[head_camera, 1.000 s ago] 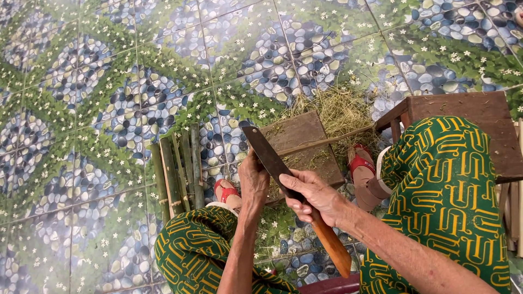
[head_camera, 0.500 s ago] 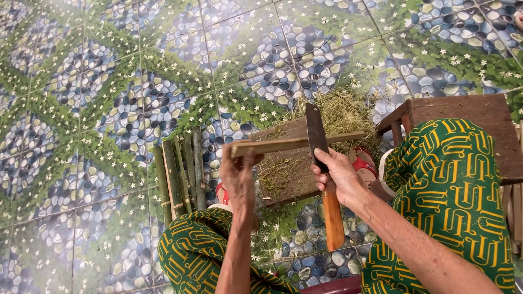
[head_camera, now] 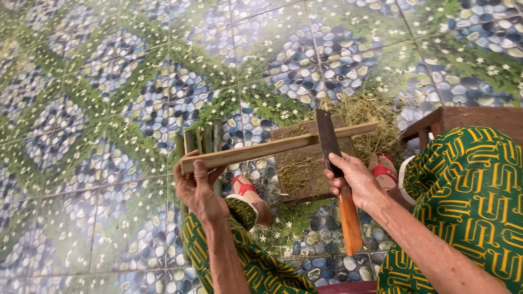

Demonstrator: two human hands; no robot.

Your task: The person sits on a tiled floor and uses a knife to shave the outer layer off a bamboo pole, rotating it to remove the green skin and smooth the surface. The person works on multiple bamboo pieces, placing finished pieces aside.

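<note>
Crosswise, bamboo strip (head_camera: 272, 147) between left hand (head_camera: 197, 188) and knife (head_camera: 329, 142).

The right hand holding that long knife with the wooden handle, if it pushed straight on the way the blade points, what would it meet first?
The right hand aims the knife up the picture. Its blade already crosses the long pale bamboo strip, so that comes first. Beyond lies the heap of dry grassy shavings. Depth is unclear.
</note>
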